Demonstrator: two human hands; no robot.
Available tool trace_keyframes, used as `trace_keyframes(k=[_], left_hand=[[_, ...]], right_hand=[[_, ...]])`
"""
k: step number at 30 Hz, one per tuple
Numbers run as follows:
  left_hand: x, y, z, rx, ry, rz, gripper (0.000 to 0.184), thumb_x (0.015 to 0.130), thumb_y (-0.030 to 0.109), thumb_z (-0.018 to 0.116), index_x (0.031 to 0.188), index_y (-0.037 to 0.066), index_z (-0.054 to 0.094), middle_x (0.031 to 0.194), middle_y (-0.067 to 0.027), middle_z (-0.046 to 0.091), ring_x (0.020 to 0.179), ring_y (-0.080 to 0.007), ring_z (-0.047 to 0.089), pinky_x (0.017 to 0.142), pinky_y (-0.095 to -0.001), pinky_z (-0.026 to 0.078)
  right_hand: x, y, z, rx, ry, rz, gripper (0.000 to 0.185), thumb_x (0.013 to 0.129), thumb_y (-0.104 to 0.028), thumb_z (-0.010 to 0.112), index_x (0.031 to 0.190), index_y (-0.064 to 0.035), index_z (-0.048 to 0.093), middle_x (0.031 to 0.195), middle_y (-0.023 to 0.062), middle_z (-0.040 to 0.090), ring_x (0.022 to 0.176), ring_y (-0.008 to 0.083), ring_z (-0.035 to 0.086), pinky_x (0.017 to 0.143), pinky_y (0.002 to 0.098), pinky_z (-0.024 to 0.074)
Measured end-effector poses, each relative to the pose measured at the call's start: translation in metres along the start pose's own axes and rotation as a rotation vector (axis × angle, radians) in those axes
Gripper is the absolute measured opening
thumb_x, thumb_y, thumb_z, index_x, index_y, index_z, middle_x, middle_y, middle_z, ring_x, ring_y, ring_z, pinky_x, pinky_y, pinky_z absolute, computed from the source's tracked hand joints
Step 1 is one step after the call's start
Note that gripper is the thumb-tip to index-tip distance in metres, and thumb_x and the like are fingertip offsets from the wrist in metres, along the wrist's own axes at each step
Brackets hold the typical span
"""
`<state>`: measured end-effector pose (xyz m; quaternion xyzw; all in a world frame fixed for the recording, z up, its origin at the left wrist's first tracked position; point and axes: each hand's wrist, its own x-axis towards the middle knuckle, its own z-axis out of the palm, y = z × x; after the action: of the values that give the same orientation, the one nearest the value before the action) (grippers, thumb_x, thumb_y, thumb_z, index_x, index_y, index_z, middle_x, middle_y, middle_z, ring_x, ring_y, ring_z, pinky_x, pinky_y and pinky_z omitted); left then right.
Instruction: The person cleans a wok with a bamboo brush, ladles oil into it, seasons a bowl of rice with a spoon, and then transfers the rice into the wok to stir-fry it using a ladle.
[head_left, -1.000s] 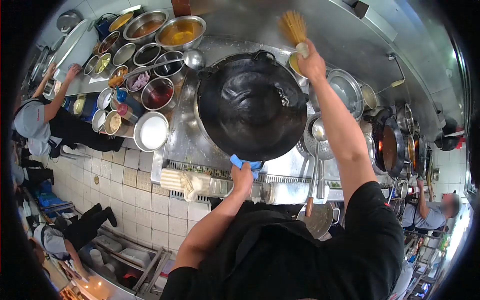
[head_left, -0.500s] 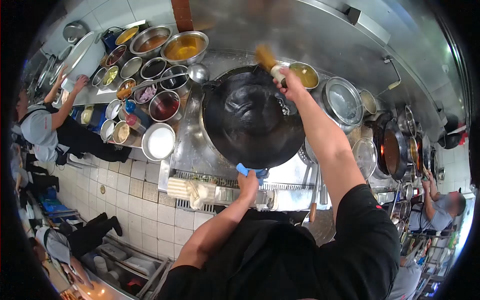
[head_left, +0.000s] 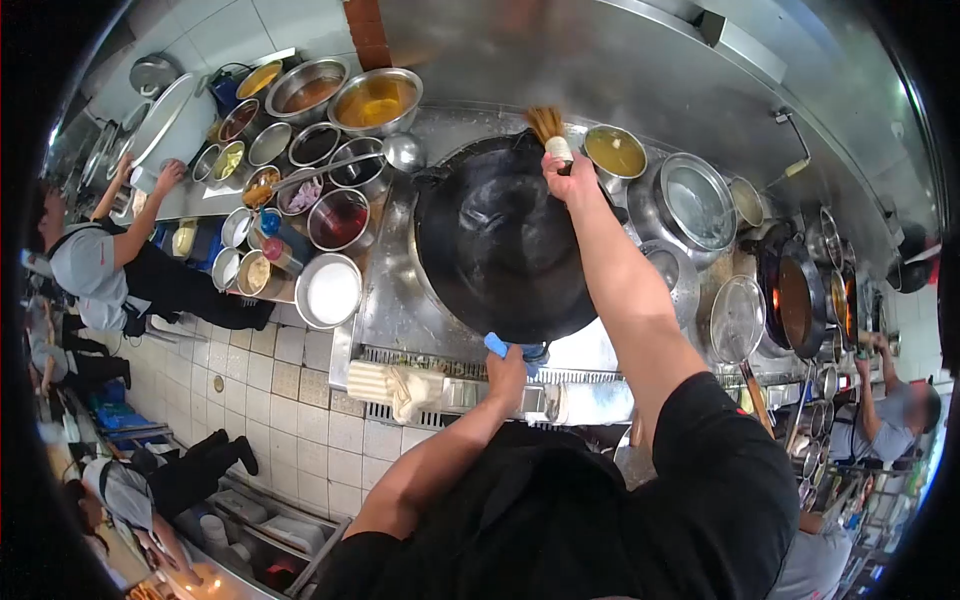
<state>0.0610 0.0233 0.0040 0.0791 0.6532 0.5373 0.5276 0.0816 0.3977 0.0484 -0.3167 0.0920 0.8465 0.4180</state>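
A large black wok (head_left: 500,255) sits on the steel stove, its inside dark and shiny with no food visible in it. My right hand (head_left: 572,182) is closed around the bound handle of a wok brush (head_left: 547,126), held bristles up over the wok's far rim. Beside the brush stands a metal pot of yellowish liquid (head_left: 615,153). At the near rim, my left hand (head_left: 507,376) grips a folded blue cloth (head_left: 496,345) against the wok's edge; part of the cloth is hidden behind the fingers.
Left of the wok are several bowls of sauces and ingredients, a white-filled bowl (head_left: 329,291) and a ladle (head_left: 404,152) lying across them. To the right are a lidded pot (head_left: 697,203), a wire strainer (head_left: 738,318) and another wok (head_left: 797,300) near flames. Co-workers stand on both sides.
The brush has swung from a blurred leftward tilt to nearly upright, and my right forearm has shifted left relative to the stove. My left hand stays at the wok's near rim.
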Motion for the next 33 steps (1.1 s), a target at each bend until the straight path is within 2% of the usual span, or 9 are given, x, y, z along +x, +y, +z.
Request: trace_keyframes(k=[6, 9, 14, 16, 18, 22, 26, 30, 33], left_hand=[[-0.007, 0.01, -0.003, -0.214, -0.048, -0.05, 0.026, 0.084, 0.007, 0.045, 0.105, -0.005, 0.053, 0.101, -0.011, 0.059, 0.091, -0.0193, 0.055, 0.081, -0.0338, 0.043], [0.018, -0.01, -0.01, -0.169, -0.053, 0.035, 0.026, 0.085, 0.006, 0.043, 0.105, -0.005, 0.053, 0.101, -0.0117, 0.061, 0.09, -0.0208, 0.058, 0.08, -0.033, 0.045], [0.027, -0.012, -0.021, -0.194, -0.157, 0.041, 0.03, 0.085, 0.005, 0.042, 0.112, -0.005, 0.051, 0.106, -0.0111, 0.058, 0.097, -0.0208, 0.055, 0.088, -0.0327, 0.041], [0.024, -0.007, -0.018, -0.18, -0.143, 0.03, 0.031, 0.084, 0.004, 0.043, 0.113, -0.005, 0.05, 0.108, -0.0109, 0.057, 0.099, -0.0199, 0.054, 0.089, -0.0321, 0.04], [0.025, -0.011, -0.016, -0.158, -0.035, 0.123, 0.029, 0.082, 0.003, 0.044, 0.109, -0.004, 0.052, 0.104, -0.0087, 0.057, 0.094, -0.0189, 0.054, 0.086, -0.0325, 0.041], [0.018, -0.004, -0.012, -0.213, -0.036, 0.212, 0.029, 0.082, 0.002, 0.044, 0.109, -0.005, 0.053, 0.104, -0.0095, 0.058, 0.094, -0.0187, 0.055, 0.084, -0.0318, 0.042], [0.041, -0.024, -0.016, -0.192, -0.019, 0.234, 0.028, 0.082, 0.004, 0.046, 0.106, -0.005, 0.054, 0.102, -0.0097, 0.059, 0.091, -0.0186, 0.056, 0.081, -0.0321, 0.043], [0.045, -0.016, -0.024, -0.123, -0.062, 0.128, 0.035, 0.083, 0.006, 0.046, 0.116, -0.004, 0.048, 0.108, -0.0118, 0.058, 0.097, -0.0211, 0.056, 0.086, -0.0319, 0.043], [0.035, -0.001, -0.03, -0.267, -0.243, -0.015, 0.031, 0.09, 0.019, 0.051, 0.116, 0.002, 0.049, 0.11, -0.0088, 0.057, 0.099, -0.019, 0.055, 0.087, -0.035, 0.043]], right_hand=[[-0.212, 0.007, -0.022, -0.73, -0.27, -0.784, 0.035, 0.097, -0.027, 0.047, 0.126, -0.0072, 0.042, 0.086, 0.0143, 0.059, 0.056, 0.0174, 0.054, 0.043, 0.0226, 0.0401], [-0.31, 0.02, -0.102, -1.049, 0.116, -0.948, 0.037, 0.096, -0.022, 0.047, 0.131, -0.01, 0.043, 0.085, 0.0082, 0.059, 0.056, 0.0102, 0.052, 0.041, 0.0225, 0.0391], [-0.414, 0.076, -0.239, -1.252, 0.545, -0.675, 0.036, 0.093, -0.023, 0.053, 0.127, -0.0098, 0.05, 0.088, 0.0052, 0.06, 0.063, 0.007, 0.054, 0.046, 0.0222, 0.0412], [-0.415, 0.095, -0.272, -1.391, 0.666, -0.608, 0.039, 0.092, -0.025, 0.055, 0.127, -0.0092, 0.049, 0.082, 0.0098, 0.062, 0.066, 0.0135, 0.058, 0.052, 0.0284, 0.0469], [-0.387, 0.1, -0.313, -1.873, 0.548, -1.069, 0.04, 0.09, -0.026, 0.058, 0.126, -0.0087, 0.05, 0.086, 0.0162, 0.063, 0.074, 0.0258, 0.063, 0.065, 0.0366, 0.0495], [-0.357, 0.119, -0.296, -2.239, 0.916, -0.728, 0.043, 0.085, -0.027, 0.059, 0.124, -0.0126, 0.051, 0.097, 0.0231, 0.06, 0.096, 0.0417, 0.056, 0.082, 0.0492, 0.0456], [-0.361, 0.121, -0.288, -2.176, 1.021, -0.628, 0.043, 0.084, -0.029, 0.06, 0.123, -0.0122, 0.052, 0.101, 0.0246, 0.058, 0.099, 0.043, 0.054, 0.083, 0.0495, 0.0451], [-0.383, 0.095, -0.296, -2.062, 1.032, -0.949, 0.038, 0.086, -0.029, 0.057, 0.117, -0.006, 0.055, 0.099, 0.0266, 0.06, 0.095, 0.0448, 0.057, 0.083, 0.0501, 0.0454], [-0.38, 0.057, -0.351, -1.982, 1.18, -0.599, 0.043, 0.089, -0.04, 0.051, 0.106, -0.0005, 0.057, 0.092, 0.0245, 0.063, 0.08, 0.0388, 0.064, 0.072, 0.0464, 0.0508]])
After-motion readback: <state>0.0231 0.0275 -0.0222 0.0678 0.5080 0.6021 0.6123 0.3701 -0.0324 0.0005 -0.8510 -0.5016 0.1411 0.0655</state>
